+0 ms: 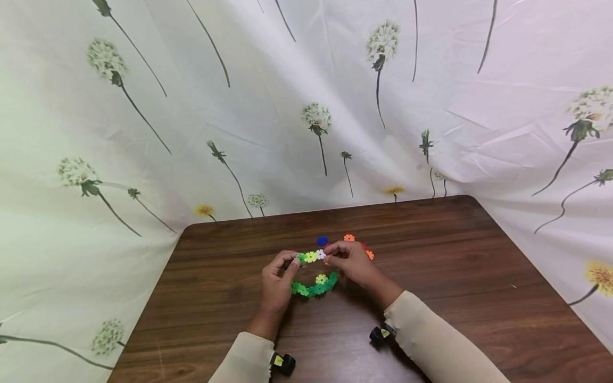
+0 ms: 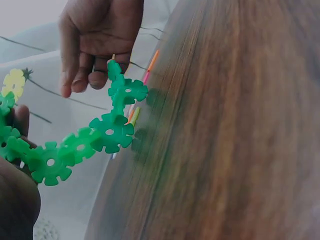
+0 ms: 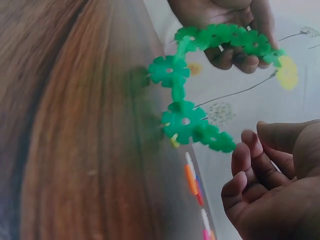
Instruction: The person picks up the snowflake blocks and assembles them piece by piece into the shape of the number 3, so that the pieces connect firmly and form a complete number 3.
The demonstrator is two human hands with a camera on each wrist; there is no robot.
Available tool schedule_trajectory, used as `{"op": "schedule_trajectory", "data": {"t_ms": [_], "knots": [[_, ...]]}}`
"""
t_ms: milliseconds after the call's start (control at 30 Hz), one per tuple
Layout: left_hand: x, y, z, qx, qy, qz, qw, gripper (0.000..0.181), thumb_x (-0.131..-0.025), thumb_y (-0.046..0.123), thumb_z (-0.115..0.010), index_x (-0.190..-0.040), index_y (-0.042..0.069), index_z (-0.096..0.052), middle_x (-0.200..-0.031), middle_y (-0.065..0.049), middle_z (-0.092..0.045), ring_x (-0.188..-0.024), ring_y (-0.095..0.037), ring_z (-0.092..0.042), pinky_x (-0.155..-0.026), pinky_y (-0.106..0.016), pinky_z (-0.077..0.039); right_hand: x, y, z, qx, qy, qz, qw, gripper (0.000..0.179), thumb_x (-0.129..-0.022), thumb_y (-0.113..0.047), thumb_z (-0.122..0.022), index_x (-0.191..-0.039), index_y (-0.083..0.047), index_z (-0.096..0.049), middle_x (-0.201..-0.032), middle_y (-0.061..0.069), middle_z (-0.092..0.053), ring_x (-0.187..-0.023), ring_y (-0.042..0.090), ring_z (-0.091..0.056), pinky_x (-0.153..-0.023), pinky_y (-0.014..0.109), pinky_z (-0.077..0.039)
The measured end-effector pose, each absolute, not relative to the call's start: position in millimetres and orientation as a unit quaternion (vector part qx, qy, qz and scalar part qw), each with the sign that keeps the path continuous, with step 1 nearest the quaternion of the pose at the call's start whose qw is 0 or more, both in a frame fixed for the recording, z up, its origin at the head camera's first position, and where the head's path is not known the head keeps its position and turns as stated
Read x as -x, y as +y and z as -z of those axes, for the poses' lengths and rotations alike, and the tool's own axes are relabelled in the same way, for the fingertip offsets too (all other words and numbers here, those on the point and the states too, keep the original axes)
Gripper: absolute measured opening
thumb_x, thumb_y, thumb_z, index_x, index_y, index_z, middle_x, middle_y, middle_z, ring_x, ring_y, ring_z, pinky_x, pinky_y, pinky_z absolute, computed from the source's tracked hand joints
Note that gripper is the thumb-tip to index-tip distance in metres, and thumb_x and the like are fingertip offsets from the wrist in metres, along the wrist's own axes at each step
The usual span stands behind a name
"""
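My left hand [image 1: 278, 279] grips a curved chain of interlocked green flower-shaped discs [image 1: 318, 290], thumb and fingers around its left part. The chain bends toward me, and a yellow-green disc [image 1: 311, 257] sits at its far end. In the right wrist view, the green chain [image 3: 185, 120] hangs between the hands close over the table. My right hand [image 1: 356, 263] has its fingers loosely bent, with nothing visible between thumb and fingers [image 3: 250, 145]. Its fingertips lie beside a white disc [image 1: 321, 254] in the head view and near the chain's other end.
Loose discs lie on the brown wooden table [image 1: 431, 276]: a blue one [image 1: 323, 241], an orange one [image 1: 349, 238], another orange disc [image 1: 370, 255] and a yellow one [image 1: 321, 279]. A white cloth [image 1: 268, 133] printed with dandelions hangs behind the table.
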State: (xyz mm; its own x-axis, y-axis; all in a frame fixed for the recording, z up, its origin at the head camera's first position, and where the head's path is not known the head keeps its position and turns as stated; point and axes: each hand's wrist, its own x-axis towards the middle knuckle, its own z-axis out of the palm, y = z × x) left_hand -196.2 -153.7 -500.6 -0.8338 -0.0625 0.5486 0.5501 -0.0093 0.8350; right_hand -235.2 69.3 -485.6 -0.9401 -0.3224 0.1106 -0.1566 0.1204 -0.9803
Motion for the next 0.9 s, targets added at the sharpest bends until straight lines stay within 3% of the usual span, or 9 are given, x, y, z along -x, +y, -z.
{"op": "schedule_trajectory", "data": {"t_ms": [133, 233, 367, 567, 767, 900], "knots": [[198, -155, 500, 0.211, -0.648, 0.697, 0.222, 0.011, -0.103, -0.010, -0.066, -0.107, -0.018, -0.071, -0.106, -0.001, -0.074, -0.088, -0.008, -0.074, -0.081, -0.024, -0.065, 239, 70, 495, 0.149, 0.741, 0.649, 0.085, 0.019, -0.104, -0.008, -0.074, -0.115, 0.008, -0.075, -0.090, 0.020, -0.072, -0.066, 0.021, -0.056, -0.052, 0.031, -0.050], [200, -157, 501, 0.220, -0.640, 0.701, 0.223, 0.010, -0.102, -0.011, -0.065, -0.107, -0.019, -0.070, -0.107, 0.002, -0.074, -0.088, -0.008, -0.073, -0.081, -0.024, -0.065, 242, 71, 501, 0.143, 0.740, 0.651, 0.092, 0.019, -0.105, -0.008, -0.073, -0.115, 0.008, -0.075, -0.083, 0.018, -0.068, -0.065, 0.021, -0.055, -0.052, 0.030, -0.049], [200, -159, 500, 0.224, -0.640, 0.701, 0.224, 0.010, -0.102, -0.012, -0.065, -0.107, -0.019, -0.071, -0.107, 0.000, -0.075, -0.087, -0.007, -0.073, -0.079, -0.023, -0.064, 244, 70, 507, 0.144, 0.750, 0.640, 0.084, 0.016, -0.104, -0.006, -0.073, -0.114, 0.006, -0.077, -0.090, 0.021, -0.072, -0.071, 0.019, -0.059, -0.059, 0.028, -0.052], [199, -162, 496, 0.225, -0.649, 0.692, 0.221, 0.011, -0.102, -0.010, -0.066, -0.108, -0.018, -0.073, -0.106, -0.009, -0.076, -0.086, -0.007, -0.073, -0.079, -0.023, -0.064, 244, 70, 513, 0.149, 0.763, 0.625, 0.072, 0.012, -0.104, -0.003, -0.072, -0.112, 0.004, -0.078, -0.102, 0.023, -0.078, -0.076, 0.016, -0.065, -0.069, 0.024, -0.056], [199, -165, 495, 0.242, -0.673, 0.665, 0.217, 0.016, -0.104, -0.009, -0.066, -0.115, -0.013, -0.076, -0.107, -0.022, -0.073, -0.085, -0.006, -0.073, -0.078, -0.023, -0.064, 245, 70, 518, 0.170, 0.771, 0.610, 0.071, 0.014, -0.103, 0.001, -0.072, -0.114, 0.008, -0.076, -0.105, 0.023, -0.078, -0.075, 0.016, -0.067, -0.068, 0.024, -0.058], [200, -168, 496, 0.261, -0.679, 0.656, 0.203, 0.019, -0.104, -0.010, -0.063, -0.119, -0.012, -0.076, -0.110, -0.026, -0.071, -0.087, -0.006, -0.075, -0.079, -0.026, -0.066, 245, 71, 520, 0.192, 0.793, 0.575, 0.061, 0.013, -0.101, 0.004, -0.072, -0.112, 0.005, -0.078, -0.110, 0.019, -0.079, -0.087, 0.012, -0.069, -0.075, 0.022, -0.059]]}}
